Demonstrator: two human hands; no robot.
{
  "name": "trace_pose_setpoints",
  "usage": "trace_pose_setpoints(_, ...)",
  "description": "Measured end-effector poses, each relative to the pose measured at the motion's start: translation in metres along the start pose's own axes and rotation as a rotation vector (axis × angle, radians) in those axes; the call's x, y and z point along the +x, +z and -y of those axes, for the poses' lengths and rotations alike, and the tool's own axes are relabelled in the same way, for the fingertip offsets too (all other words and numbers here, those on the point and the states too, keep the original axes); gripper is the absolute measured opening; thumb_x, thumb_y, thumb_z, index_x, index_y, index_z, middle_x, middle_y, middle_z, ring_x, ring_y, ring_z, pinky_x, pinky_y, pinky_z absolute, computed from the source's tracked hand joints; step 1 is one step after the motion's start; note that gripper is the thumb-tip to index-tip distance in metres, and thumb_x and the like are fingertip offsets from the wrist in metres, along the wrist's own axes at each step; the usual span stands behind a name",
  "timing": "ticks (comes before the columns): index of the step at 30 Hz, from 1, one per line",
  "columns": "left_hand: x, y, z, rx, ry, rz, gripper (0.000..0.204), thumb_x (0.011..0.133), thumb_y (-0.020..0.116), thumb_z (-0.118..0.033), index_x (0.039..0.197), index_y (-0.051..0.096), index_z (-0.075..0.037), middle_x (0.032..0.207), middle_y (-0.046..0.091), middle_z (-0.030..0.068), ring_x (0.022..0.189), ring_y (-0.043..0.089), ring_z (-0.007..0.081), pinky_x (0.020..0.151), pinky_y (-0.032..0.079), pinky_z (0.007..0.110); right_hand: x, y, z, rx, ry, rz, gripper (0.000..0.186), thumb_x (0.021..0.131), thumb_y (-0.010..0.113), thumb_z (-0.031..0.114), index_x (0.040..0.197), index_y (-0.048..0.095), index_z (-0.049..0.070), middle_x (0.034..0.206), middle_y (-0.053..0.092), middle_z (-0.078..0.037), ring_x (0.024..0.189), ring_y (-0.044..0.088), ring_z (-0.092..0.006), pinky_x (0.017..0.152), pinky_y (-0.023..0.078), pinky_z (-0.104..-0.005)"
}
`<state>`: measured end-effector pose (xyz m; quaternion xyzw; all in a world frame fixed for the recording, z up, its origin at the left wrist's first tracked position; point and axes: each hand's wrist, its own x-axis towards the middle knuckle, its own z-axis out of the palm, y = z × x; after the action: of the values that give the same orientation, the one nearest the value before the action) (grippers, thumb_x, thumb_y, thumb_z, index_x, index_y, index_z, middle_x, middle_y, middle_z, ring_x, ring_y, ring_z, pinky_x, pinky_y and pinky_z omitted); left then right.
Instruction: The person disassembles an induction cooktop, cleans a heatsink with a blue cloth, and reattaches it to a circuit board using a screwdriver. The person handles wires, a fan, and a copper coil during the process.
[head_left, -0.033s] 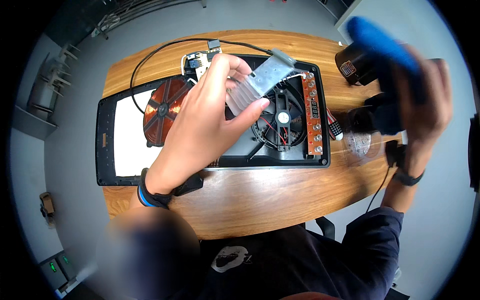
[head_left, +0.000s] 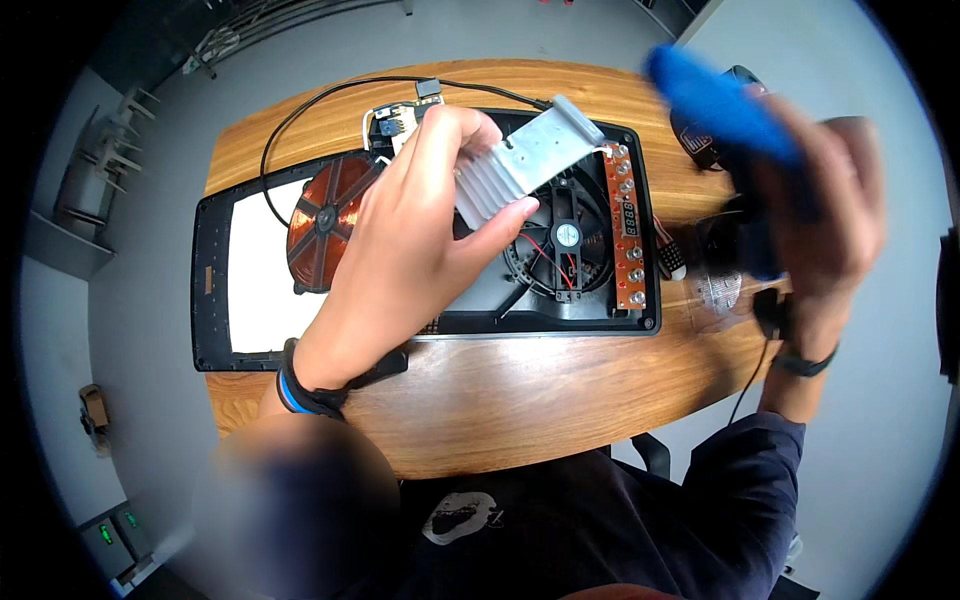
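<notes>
Nothing moved, left hand gripping heatsink

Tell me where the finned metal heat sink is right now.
In the head view, the heat sink sits upper centre, held in the left hand, raised over the black cooling fan in the opened cooker base.

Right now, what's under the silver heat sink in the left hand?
Under the heat sink, held in the left hand, lies the open black casing with its round fan. The hand covers the casing's middle.
</notes>
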<state>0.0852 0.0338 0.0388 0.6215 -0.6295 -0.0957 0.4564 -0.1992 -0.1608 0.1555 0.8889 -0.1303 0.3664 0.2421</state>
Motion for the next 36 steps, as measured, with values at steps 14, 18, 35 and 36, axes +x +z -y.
trace_pose_setpoints(14,-0.012,-0.005,-0.016,0.214,0.253,-0.123,0.058,0.081,0.097,-0.004,0.130,0.066,-0.001,0.120,0.073,0.0167,0.113,0.071,0.0400,0.097,0.059,0.045,0.012,0.041,0.126,0.414,-0.005,0.302,0.050,0.079,0.086,-0.004,0.127,0.081,0.009,0.123,0.076,-0.006,0.097,0.071,-0.0286,0.080,0.063,-0.0403)
trace_pose_setpoints(18,-0.015,-0.002,-0.016,0.216,0.279,-0.117,0.057,0.085,0.098,-0.011,0.131,0.066,-0.001,0.119,0.073,0.0165,0.111,0.072,0.0382,0.095,0.060,0.045,0.008,0.042,0.099,0.194,0.046,0.374,0.041,0.085,0.084,-0.001,0.125,0.081,0.008,0.117,0.074,-0.006,0.100,0.072,-0.0277,0.086,0.064,-0.0401)
trace_pose_setpoints(35,-0.014,-0.008,-0.021,-0.135,-0.129,0.128,0.030,0.115,0.071,-0.019,0.135,0.076,0.002,0.117,0.079,0.0172,0.099,0.080,0.0273,0.087,0.062,0.038,-0.014,0.032,0.084,0.211,0.169,0.116,0.057,0.075,0.095,0.000,0.130,0.085,0.014,0.097,0.061,-0.009,0.083,0.070,-0.0263,0.072,0.060,-0.0402)
trace_pose_setpoints(36,-0.014,-0.007,-0.019,-0.102,-0.097,0.122,0.030,0.115,0.071,-0.019,0.136,0.076,0.002,0.117,0.079,0.0168,0.098,0.079,0.0280,0.087,0.062,0.038,-0.016,0.032,0.083,0.224,0.155,0.076,0.060,0.073,0.095,0.000,0.131,0.085,0.014,0.097,0.061,-0.008,0.082,0.069,-0.0255,0.071,0.060,-0.0396)
